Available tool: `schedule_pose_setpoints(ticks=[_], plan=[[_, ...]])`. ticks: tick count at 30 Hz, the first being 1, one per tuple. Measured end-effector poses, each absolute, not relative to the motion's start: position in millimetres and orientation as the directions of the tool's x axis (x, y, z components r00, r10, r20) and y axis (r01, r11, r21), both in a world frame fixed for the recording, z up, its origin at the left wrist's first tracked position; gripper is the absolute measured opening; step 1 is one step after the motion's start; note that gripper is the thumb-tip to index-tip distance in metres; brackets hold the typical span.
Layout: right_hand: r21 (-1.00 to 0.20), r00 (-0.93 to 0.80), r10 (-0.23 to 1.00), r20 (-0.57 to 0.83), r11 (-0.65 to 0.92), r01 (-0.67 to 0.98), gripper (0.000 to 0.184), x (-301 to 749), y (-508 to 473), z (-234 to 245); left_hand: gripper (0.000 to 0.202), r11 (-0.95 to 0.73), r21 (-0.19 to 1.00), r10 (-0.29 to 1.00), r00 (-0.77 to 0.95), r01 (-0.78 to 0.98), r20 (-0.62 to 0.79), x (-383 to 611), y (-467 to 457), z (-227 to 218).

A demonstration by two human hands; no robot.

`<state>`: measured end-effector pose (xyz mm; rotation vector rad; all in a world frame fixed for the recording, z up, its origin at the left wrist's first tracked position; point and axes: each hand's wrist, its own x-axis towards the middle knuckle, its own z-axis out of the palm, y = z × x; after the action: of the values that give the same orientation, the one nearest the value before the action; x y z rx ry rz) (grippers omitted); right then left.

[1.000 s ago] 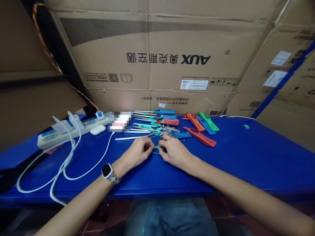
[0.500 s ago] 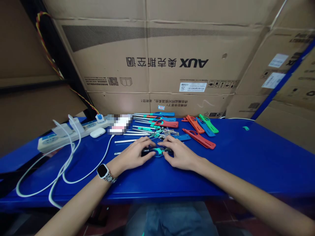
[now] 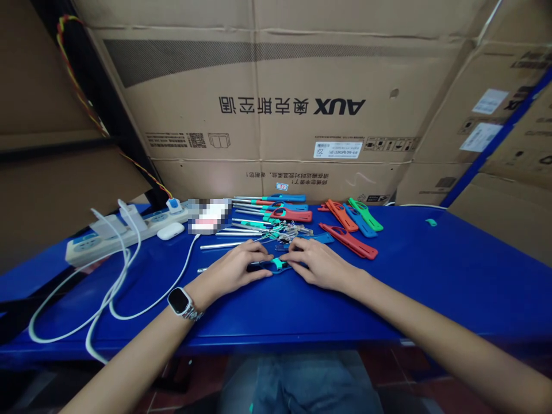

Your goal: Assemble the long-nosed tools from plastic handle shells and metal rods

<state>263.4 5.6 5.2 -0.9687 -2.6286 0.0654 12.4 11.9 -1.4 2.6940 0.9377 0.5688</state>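
Observation:
My left hand (image 3: 235, 267) and my right hand (image 3: 317, 263) rest on the blue table (image 3: 431, 276), fingers pressed down on a lighter-like tool with a teal trigger (image 3: 278, 264) and a thin metal rod lying between them. The left wrist wears a smartwatch (image 3: 177, 300). Just beyond the hands lies a heap of similar rod tools (image 3: 267, 215) with blue, teal and red handles.
Red, blue and green plastic handle shells (image 3: 353, 224) lie to the right of the heap. A white power strip (image 3: 125, 230) with chargers and white cables (image 3: 107, 293), plus an earbud case (image 3: 171, 230), sit at the left. Cardboard boxes (image 3: 276, 98) wall the back. A small teal piece (image 3: 430, 222) lies far right.
My hands went from pinching the small teal part together above the table to pressing the tool flat on the table, fingers spread over it.

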Motion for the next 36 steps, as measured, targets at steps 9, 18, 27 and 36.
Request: schedule_pose_setpoints(ticks=[9,18,27,36], plan=[[-0.129,-0.724,0.636,0.269,0.768,0.627,0.030,262,-1,10,0.025,-0.776,0.263,0.630,0.721,0.573,0.289,3,11,3],[-0.165,-0.725,0.628,0.284,0.777,0.608,0.026,260,6,7,0.021,-0.679,0.426,0.727,0.628,0.598,0.278,-4,10,1],[-0.298,-0.713,0.643,0.282,0.765,0.572,0.025,260,5,10,0.021,-0.684,0.416,0.724,0.623,0.599,0.296,-4,7,4],[-0.294,-0.528,0.770,0.359,0.630,0.719,0.029,301,33,14,0.019,-0.745,0.244,0.663,0.648,0.621,0.373,37,29,29]])
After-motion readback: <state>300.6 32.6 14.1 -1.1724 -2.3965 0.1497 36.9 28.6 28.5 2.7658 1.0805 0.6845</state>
